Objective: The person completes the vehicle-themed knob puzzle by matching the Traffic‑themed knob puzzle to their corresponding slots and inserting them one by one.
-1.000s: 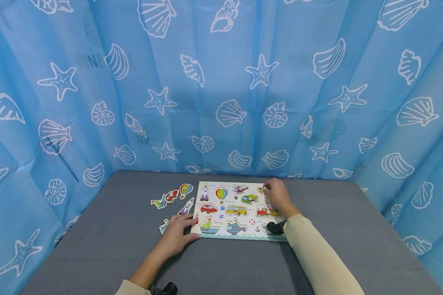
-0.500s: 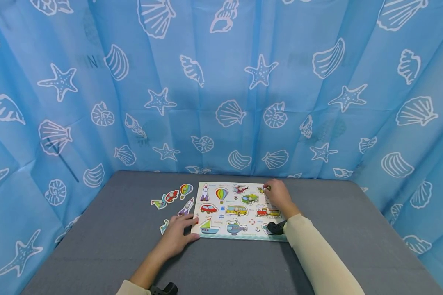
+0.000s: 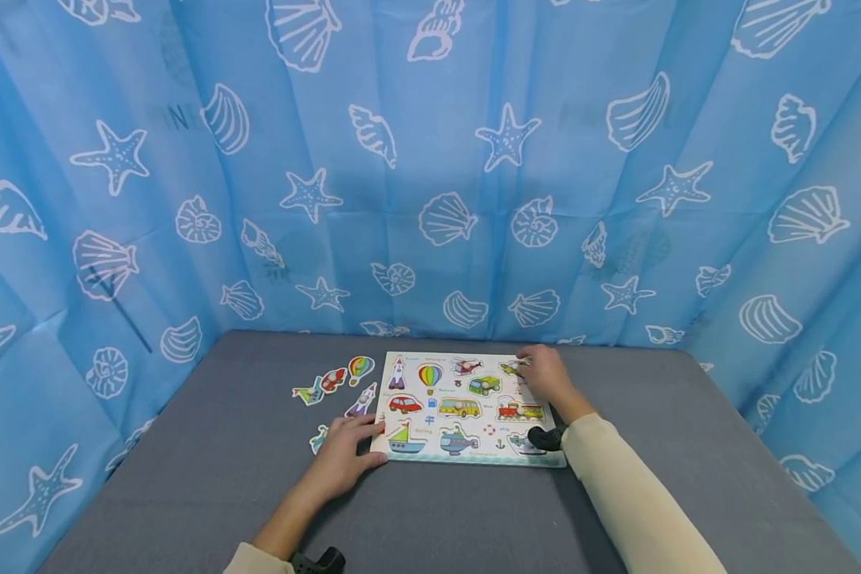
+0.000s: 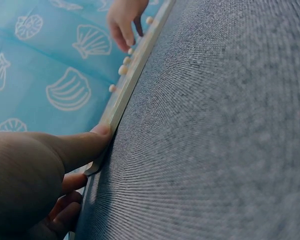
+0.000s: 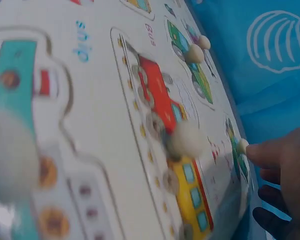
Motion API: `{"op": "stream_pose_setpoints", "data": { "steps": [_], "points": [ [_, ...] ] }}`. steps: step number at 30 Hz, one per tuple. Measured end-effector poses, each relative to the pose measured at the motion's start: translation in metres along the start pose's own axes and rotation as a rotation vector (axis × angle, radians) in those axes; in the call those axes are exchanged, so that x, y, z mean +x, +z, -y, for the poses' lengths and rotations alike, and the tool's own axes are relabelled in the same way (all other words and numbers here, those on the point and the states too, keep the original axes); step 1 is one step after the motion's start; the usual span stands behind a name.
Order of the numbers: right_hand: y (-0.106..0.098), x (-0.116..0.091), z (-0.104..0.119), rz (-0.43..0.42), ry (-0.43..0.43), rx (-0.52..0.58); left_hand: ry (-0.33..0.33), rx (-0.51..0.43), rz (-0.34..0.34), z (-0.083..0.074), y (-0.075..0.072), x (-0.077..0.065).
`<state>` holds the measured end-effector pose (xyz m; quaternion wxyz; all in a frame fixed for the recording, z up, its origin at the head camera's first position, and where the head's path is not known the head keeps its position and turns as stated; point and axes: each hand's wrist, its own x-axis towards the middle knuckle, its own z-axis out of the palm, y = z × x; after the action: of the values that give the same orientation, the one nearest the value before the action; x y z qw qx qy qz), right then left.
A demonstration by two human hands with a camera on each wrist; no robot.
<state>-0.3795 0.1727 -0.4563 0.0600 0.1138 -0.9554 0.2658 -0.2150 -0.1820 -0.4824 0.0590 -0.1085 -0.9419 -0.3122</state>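
A white wooden knob puzzle board (image 3: 430, 470) with vehicle pictures lies on the grey table. My left hand (image 3: 340, 456) grips its front left corner; in the left wrist view the thumb (image 4: 87, 145) presses the edge, with the other fingers below. At the far right corner, my right hand (image 3: 548, 376) is beside the airplane piece (image 3: 509, 367), which lies in its place on the board. In the right wrist view one fingertip touches the airplane's wooden knob (image 5: 243, 146), while the other fingers are clear of it. Train (image 3: 520, 409), bus (image 3: 460, 407) and ship (image 3: 525, 443) pieces lie in the board.
Left of the board lie loose knob pieces: a balloon (image 3: 361, 369), a red car (image 3: 333, 380), a sailboat (image 3: 308, 393) and a rocket (image 3: 362, 401). Another piece (image 3: 319, 439) is partly behind my left hand. A blue shell-print curtain (image 3: 416, 175) hangs behind the table.
My right hand has shifted slightly right, and its fingers have loosened from the airplane piece, which shows more fully. More of the ship is uncovered. The left hand stays put.
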Motion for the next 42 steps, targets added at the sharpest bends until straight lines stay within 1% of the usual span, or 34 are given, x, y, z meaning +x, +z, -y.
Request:
{"op": "stream_pose_setpoints", "data": {
  "steps": [3, 8, 14, 17, 23, 29, 33, 37, 41, 42],
  "points": [
    [-0.004, -0.006, -0.005, -0.012, 0.001, 0.014, 0.004, -0.005, -0.001, -0.001, 0.000, 0.000],
    [-0.012, -0.020, -0.013, -0.030, -0.033, 0.036, 0.015, -0.010, -0.007, -0.001, -0.001, -0.001],
    [-0.017, -0.032, -0.015, 0.029, -0.005, 0.038, 0.018, -0.005, -0.017, 0.000, -0.001, -0.001],
    [-0.016, -0.037, -0.016, 0.042, 0.013, 0.040, 0.017, -0.004, -0.012, 0.000, -0.001, 0.000],
    [-0.017, -0.051, -0.018, 0.069, 0.003, 0.033, 0.018, 0.004, -0.003, -0.001, 0.000, 0.000],
    [-0.019, -0.066, -0.019, 0.075, -0.007, 0.076, 0.008, 0.016, 0.000, -0.001, 0.001, -0.001],
    [-0.016, -0.075, -0.021, 0.057, -0.042, 0.109, 0.019, 0.013, -0.010, -0.001, 0.001, -0.002],
    [-0.015, -0.081, -0.024, 0.031, -0.106, 0.134, 0.016, 0.012, -0.015, -0.002, 0.001, -0.001],
    [-0.014, -0.086, -0.026, 0.025, -0.137, 0.149, 0.001, 0.012, -0.010, -0.002, 0.001, -0.001],
    [-0.014, -0.087, -0.026, 0.027, -0.131, 0.158, -0.003, 0.012, -0.007, -0.002, 0.001, -0.001]
  ]
}}
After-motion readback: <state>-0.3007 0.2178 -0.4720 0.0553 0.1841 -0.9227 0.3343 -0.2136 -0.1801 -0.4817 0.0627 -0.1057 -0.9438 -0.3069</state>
